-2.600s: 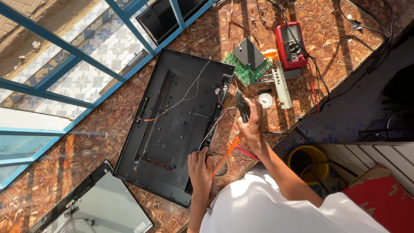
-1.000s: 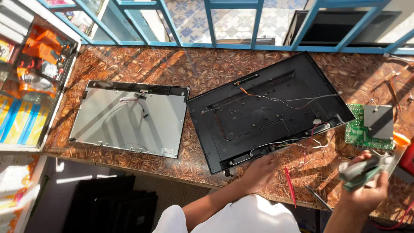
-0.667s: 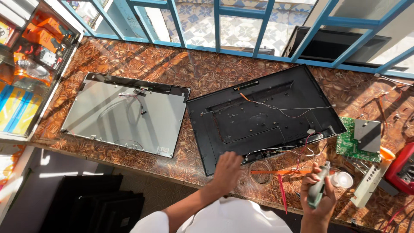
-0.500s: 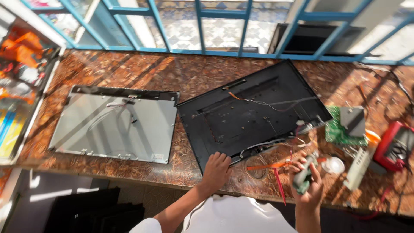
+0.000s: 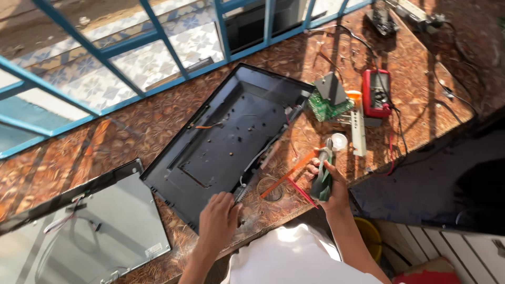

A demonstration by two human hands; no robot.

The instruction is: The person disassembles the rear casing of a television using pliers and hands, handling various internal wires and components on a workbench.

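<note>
Head view: the right hand (image 5: 330, 181) is clenched around a dark green tool handle (image 5: 321, 181), its tip pointing up toward a small white round object (image 5: 338, 141). The left hand (image 5: 218, 223) lies flat, fingers loose and gripping nothing, pressed on the near corner of the black back cover (image 5: 226, 139), which rests on the patterned brown worktop (image 5: 158, 113). That cover looks light, stiff yet bendy plastic, best taken by its edges. Orange and red probes (image 5: 286, 179) lie between the hands. Beyond sit a green circuit board (image 5: 329, 105), a red multimeter (image 5: 376, 93) and a bare display panel (image 5: 84, 231).
</note>
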